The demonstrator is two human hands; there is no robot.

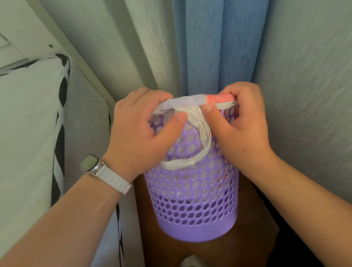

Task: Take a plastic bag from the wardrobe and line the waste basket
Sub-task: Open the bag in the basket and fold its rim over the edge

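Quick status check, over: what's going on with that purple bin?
Both hands, left and right, gripping plastic bag at waste basket rim. Handle loop hanging outside. Nothing obstructing.

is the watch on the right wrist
No, the watch sits on the left wrist, beside the purple basket.

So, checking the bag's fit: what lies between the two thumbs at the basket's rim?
In the head view, a twisted white bag handle hangs between them, over the purple basket.
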